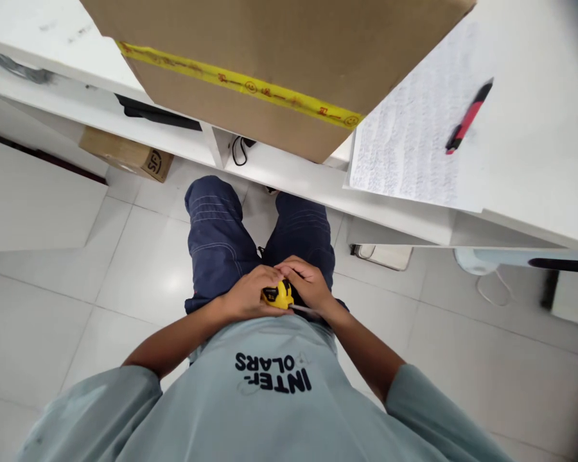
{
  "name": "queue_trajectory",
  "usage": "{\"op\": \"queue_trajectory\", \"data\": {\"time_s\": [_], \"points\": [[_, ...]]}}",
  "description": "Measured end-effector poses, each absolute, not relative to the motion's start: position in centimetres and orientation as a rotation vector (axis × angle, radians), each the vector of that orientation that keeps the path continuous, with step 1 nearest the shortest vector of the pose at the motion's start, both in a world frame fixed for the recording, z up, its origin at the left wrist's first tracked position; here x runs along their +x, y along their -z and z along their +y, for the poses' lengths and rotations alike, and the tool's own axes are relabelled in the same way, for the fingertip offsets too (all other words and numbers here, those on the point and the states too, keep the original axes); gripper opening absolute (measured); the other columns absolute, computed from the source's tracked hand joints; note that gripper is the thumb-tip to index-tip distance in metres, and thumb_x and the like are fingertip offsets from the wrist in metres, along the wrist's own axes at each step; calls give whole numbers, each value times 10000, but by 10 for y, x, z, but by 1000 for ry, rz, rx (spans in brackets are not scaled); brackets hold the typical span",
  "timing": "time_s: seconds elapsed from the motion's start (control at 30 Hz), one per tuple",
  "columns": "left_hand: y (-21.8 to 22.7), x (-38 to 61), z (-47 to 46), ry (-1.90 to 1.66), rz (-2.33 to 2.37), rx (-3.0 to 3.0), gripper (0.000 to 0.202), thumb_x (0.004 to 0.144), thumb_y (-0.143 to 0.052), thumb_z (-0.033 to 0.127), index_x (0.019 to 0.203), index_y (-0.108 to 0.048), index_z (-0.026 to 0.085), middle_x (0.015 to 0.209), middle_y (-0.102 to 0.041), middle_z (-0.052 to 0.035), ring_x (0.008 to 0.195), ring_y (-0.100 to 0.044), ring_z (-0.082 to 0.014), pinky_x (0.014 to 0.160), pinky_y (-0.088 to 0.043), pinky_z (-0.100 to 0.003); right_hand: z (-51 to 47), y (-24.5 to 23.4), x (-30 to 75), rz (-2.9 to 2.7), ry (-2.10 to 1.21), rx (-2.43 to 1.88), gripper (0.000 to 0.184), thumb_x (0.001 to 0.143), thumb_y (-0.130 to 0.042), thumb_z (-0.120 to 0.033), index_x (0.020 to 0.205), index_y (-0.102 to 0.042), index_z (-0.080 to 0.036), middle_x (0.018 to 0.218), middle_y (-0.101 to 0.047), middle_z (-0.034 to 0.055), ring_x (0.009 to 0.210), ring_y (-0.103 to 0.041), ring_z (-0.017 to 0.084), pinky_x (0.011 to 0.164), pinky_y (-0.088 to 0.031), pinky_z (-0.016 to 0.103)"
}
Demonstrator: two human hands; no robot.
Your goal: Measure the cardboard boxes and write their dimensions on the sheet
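Observation:
A yellow and black tape measure (280,295) is held low in front of my waist, above my lap. My left hand (250,292) wraps round its left side with the fingers closed. From the other side my right hand (309,282) meets it, fingers curled over its top edge against the left fingertips. A thin pale strip (304,310) runs from the tape measure's lower right towards my right wrist; it is blurred, and I cannot tell whether it is the blade or a strap. The fingers partly hide the case.
A large cardboard box (270,38) with yellow printed tape stands on the white desk (534,186). Right of it lie handwritten sheets (404,141) and a red and black pen (469,117). A smaller carton (125,153) sits below the desk at left, a black cable (239,151) on the shelf.

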State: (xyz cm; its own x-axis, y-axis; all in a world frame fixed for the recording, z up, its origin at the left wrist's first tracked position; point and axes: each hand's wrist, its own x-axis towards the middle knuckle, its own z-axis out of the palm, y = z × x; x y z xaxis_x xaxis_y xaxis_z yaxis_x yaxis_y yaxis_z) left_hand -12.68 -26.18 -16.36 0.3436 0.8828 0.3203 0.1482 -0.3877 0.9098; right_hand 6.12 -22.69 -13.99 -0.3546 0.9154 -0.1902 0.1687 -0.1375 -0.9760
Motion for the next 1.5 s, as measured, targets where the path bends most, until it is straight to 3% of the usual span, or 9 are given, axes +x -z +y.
{"op": "queue_trajectory", "data": {"time_s": [0.17, 0.37, 0.6, 0.77, 0.9, 1.1, 1.27, 1.37, 1.5], "points": [[163, -125, -262, -1017, 1037, 1658, 690, 614, -936, 531, 1171, -655, 237, 1117, -717, -86, 1058, -712, -252, 954, -606, -411, -231, 150, 70, -1286, -1724, -1301, 371, 953, -611, -580, 990, -826, -280, 997, -777, 44, 972, -711, 217, 938, -546, 374], [159, -127, -258, -1006, 1145, 1644, 807, 567, -951, 559, 1230, -637, 224, 1113, -685, -96, 1025, -701, -264, 904, -615, -439, -233, 166, 71, -1050, -1847, -1308, 483, 923, -585, -678, 1022, -826, -272, 1034, -797, 56, 1001, -712, 234, 1006, -519, 413], [167, -136, -253, -1143, 1124, 1759, 685, 672, -903, 546, 1233, -635, 259, 1171, -620, -88, 1111, -665, -255, 964, -594, -459, -233, 160, 68, -1159, -1877, -1260, 524, 960, -540, -654, 1255, -727, -264, 1247, -747, 80, 1171, -680, 244, 1108, -480, 435], [158, -136, -255, -1364, 1074, 1881, 453, 846, -749, 557, 1214, -657, 310, 1214, -544, -71, 1166, -652, -241, 988, -601, -454, -229, 139, 53, -1291, -1953, -1181, 654, 901, -511, -775, 1225, -689, -236, 1220, -731, 104, 1153, -670, 249, 1068, -508, 419], [126, -143, -247, -1506, 1072, 2034, 421, 948, -598, 558, 1273, -646, 294, 1233, -572, -99, 1192, -635, -246, 928, -622, -413, -235, 125, 28, -1080, -2138, -914, 687, 805, -596, -826, 1102, -680, -213, 946, -719, 79, 873, -698, 224, 779, -587, 348], [56, -173, -219, -1415, 1220, 2348, 391, 923, -669, 520, 1200, -674, 244, 1137, -703, -107, 1243, -600, -295, 1028, -553, -479, -213, 98, 9, -961, -1742, -821, 560, 708, -803, -705, 1034, -594, -301, 815, -659, -8, 659, -642, 170, 587, -554, 274], [4, -184, -218, -1163, 1315, 2150, 234, 932, -641, 306, 1165, -637, 285, 1046, -735, -66, 1022, -686, -246, 882, -581, -414, -181, 41, 26, -1537, -1050, -872, 467, 781, -851, -486, 1170, -641, -333, 1002, -745, 33, 819, -722, 213, 709, -610, 311], [-23, -189, -213, -923, 1308, 1883, 130, 937, -635, 398, 973, -649, 274, 909, -707, -35, 830, -664, -201, 748, -546, -353, -167, 6, 33, -1843, -714, -668, 517, 848, -799, -452, 1318, -608, -354, 1012, -746, 52, 839, -732, 226, 740, -621, 337], [-43, -192, -200, -686, 1017, 1481, 419, 881, -654, 637, 904, -617, 220, 825, -653, -13, 729, -581, -140, 663, -471, -270, -157, -27, 34, -2052, -430, -444, 623, 908, -728, -465, 1469, -479, -359, 967, -742, 60, 791, -716, 223, 700, -614, 348]]}}
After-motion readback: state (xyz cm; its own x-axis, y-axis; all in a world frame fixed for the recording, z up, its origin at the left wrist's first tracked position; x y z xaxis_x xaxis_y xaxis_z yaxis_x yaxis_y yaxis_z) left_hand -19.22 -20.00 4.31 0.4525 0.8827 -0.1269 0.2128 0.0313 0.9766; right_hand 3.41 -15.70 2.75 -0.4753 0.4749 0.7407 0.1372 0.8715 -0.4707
